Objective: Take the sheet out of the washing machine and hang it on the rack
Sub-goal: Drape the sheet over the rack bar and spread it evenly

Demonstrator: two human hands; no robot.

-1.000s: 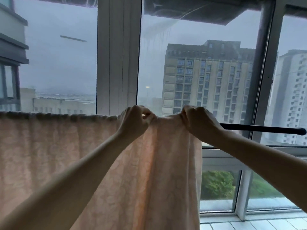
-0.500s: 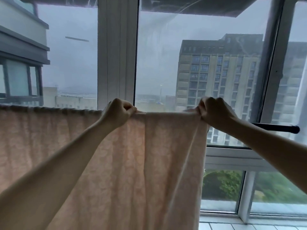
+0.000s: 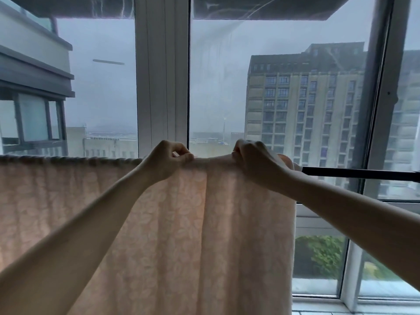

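A pale pink sheet (image 3: 159,223) with a faint leaf pattern hangs over a dark horizontal rack bar (image 3: 354,172) and drops out of view at the bottom. Its top fold runs from the left edge to just past my right hand. My left hand (image 3: 166,160) pinches the sheet's top fold near the middle. A short way to the right, my right hand (image 3: 256,160) grips the same fold, close to the sheet's right edge. The bar sticks out bare to the right of the sheet. No washing machine is in view.
Directly behind the bar stands a large window with a white frame post (image 3: 161,76) and a grey post (image 3: 377,98). Apartment buildings (image 3: 302,105) and a grey sky lie outside. A tiled floor strip (image 3: 354,311) shows at the bottom right.
Half a second ago my hands were spread wide apart along the fold; now they are close together again. The sheet's right edge sits further right along the bar than one second ago.
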